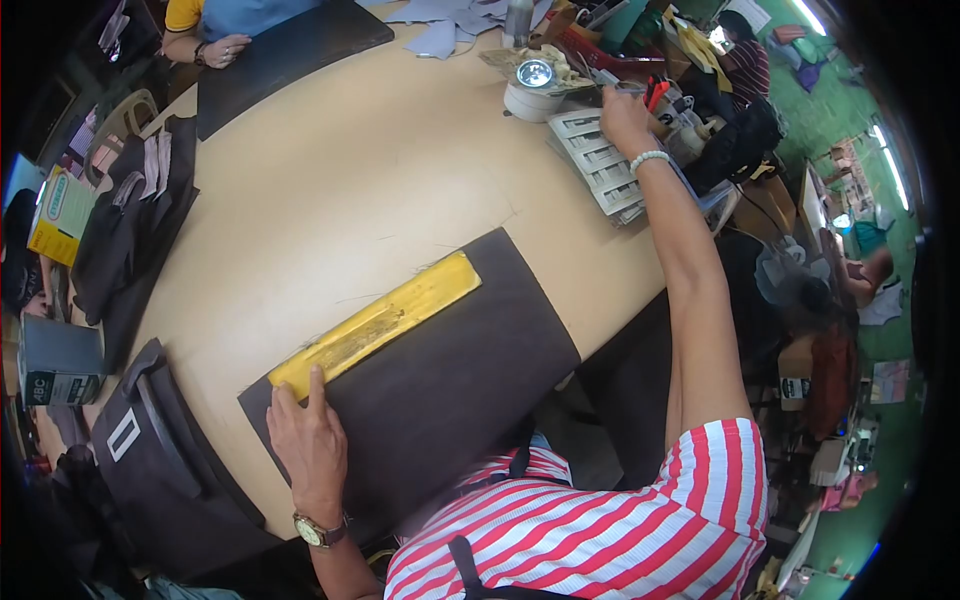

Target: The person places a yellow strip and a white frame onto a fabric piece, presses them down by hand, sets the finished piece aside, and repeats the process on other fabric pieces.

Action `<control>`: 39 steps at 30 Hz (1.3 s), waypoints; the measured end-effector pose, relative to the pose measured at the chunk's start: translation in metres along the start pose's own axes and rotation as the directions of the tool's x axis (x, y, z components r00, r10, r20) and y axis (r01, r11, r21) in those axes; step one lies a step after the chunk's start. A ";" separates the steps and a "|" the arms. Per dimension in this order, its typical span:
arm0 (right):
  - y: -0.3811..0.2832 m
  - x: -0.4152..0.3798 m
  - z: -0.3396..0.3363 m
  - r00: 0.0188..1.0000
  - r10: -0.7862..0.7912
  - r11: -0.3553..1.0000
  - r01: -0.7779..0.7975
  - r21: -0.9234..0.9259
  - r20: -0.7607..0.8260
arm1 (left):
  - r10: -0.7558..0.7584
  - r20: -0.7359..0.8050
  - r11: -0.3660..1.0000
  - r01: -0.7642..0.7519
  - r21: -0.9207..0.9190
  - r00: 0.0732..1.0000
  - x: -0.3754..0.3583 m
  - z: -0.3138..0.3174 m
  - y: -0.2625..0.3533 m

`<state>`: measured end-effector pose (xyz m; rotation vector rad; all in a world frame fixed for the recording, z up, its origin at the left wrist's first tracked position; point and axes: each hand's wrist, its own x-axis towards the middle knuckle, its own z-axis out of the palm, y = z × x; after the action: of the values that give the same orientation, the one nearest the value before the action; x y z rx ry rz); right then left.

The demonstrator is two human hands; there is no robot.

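Observation:
My left hand (308, 440) lies with its fingers stretched out, the tips pressing on the near left end of a long yellow bar (385, 318), scuffed dark along its middle. The bar rests along the upper edge of a dark, flat sheet (440, 370) on the table. My right hand (625, 125) is far off at the upper right, its fingers bent in a grip among tools. What they hold is too small to make out. Close by are a red-handled tool (656, 92) and a stack of white slotted cards (592, 155) under my wrist.
A white round container (533, 92) with a shiny top stands left of my right hand. Dark bag pieces (150, 450) lie along the table's left side. Across the table (330, 190), a person's hand (226, 50) rests by another dark sheet (300, 55).

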<state>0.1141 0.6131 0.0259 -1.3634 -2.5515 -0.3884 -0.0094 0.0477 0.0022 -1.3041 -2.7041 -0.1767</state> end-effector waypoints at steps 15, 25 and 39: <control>0.013 -0.018 -0.023 0.950 -0.059 0.996 0.036 -0.080 -0.308 | -0.005 -0.010 1.000 0.005 0.006 1.000 0.000 -0.001 0.002; 0.048 -0.002 -0.097 0.773 -0.268 0.954 0.294 -0.049 -0.575 | 0.013 -0.021 1.000 -0.014 -0.023 1.000 0.002 0.000 0.001; -0.118 -0.246 -0.116 0.891 -0.230 -0.248 -0.443 0.862 0.392 | 0.129 0.085 0.885 -0.075 -0.460 0.988 0.032 -0.007 -0.045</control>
<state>0.1578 0.3198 0.0426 -0.7833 -1.5866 1.9438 -0.0641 0.0431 0.0120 -1.6131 -2.7797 -0.7938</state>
